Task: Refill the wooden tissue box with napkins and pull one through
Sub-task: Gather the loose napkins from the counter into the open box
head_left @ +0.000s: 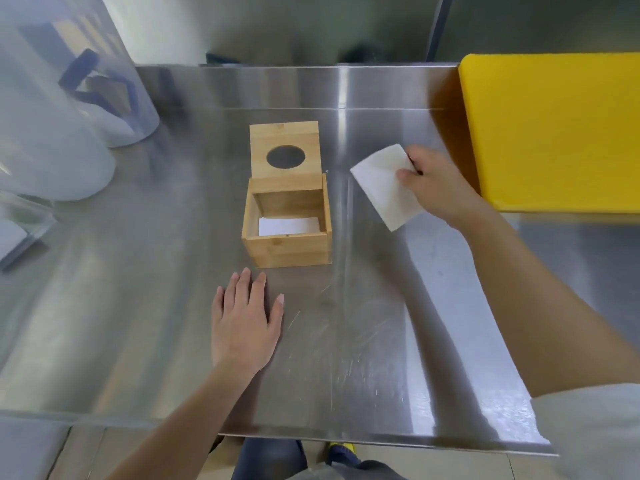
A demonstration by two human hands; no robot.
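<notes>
The wooden tissue box (289, 249) stands in the middle of the steel table, its hinged lid (284, 148) raised upright at the back, showing the round hole. White napkins (289, 226) lie low inside the box. My right hand (436, 183) holds a folded white napkin stack (384, 188) above the table, to the right of the box and apart from it. My left hand (244, 318) rests flat on the table just in front of the box, fingers spread, holding nothing.
A yellow board (554, 133) lies at the right edge of the steel table (138, 306). Clear plastic containers (52, 116) stand at the left. The table's front edge runs along the bottom, with my legs below it.
</notes>
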